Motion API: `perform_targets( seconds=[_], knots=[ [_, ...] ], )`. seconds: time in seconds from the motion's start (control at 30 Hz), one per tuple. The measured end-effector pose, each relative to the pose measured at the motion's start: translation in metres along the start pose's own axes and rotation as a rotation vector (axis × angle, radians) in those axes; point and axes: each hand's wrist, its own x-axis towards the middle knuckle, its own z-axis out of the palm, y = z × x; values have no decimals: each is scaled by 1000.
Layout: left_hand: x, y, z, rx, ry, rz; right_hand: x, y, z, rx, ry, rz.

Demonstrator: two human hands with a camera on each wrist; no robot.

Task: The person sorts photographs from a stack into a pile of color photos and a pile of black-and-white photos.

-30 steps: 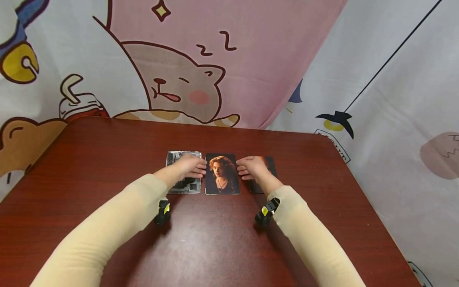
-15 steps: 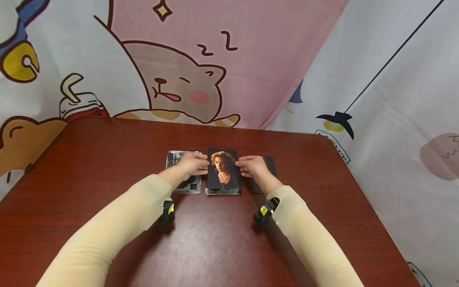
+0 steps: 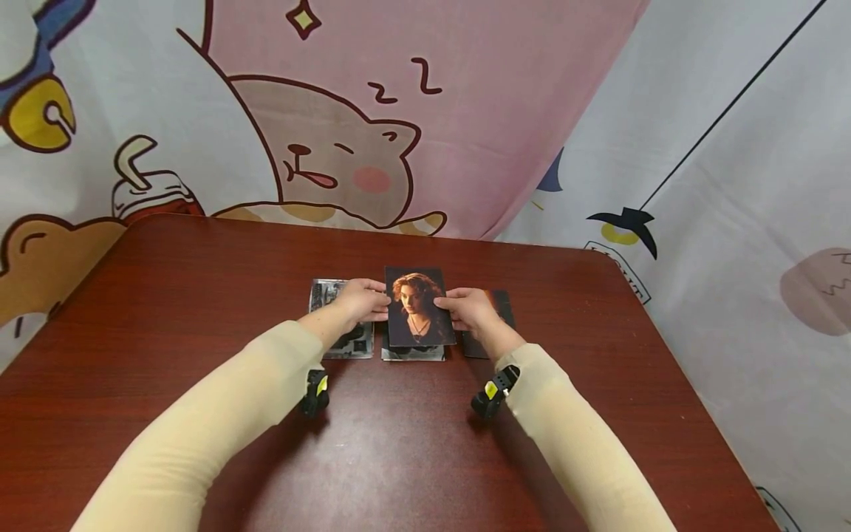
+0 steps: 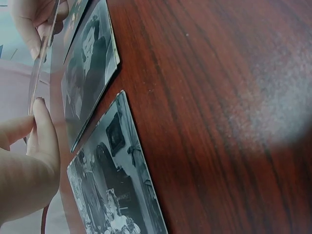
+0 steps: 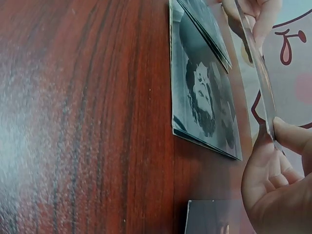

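A dark colour photo with a portrait of a long-haired figure is held up by both hands. My left hand pinches its left edge between thumb and fingers, while my right hand pinches the opposite edge. In both wrist views the lifted photo appears nearly edge-on, apart from the pile below. That middle pile now shows a black-and-white photo on top. To the left lies another black-and-white photo, partly covered by my left hand in the head view. A dark photo lies partly hidden behind my right hand.
The photos lie in a row on a reddish-brown wooden table, toward its far edge. A cartoon-printed curtain hangs behind and to the right of it. Each wrist wears a black camera.
Both hands have raised the dark portrait photo off the middle pile, moving it up and slightly right. The black-and-white photo underneath has come into view. The side photos stay in place.
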Motion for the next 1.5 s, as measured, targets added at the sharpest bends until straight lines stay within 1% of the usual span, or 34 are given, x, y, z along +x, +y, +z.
perform_targets(
  seconds=[0.17,0.33,0.83,1.13,1.3,1.5],
  knots=[
    [2,1,1,14,17,-13,-1,-1,-3,-23,-1,3],
    [4,3,4,-11,42,-13,-1,-3,-6,-40,23,1],
    [2,7,10,-16,83,-25,-3,-5,-10,-55,31,10],
    [1,8,12,-29,79,-23,-5,-6,-10,-55,51,17],
    [1,10,17,-48,71,-9,-6,-5,-14,-51,71,7],
    [2,12,28,-70,115,-3,-6,-2,-21,-50,84,-2]
  ],
)
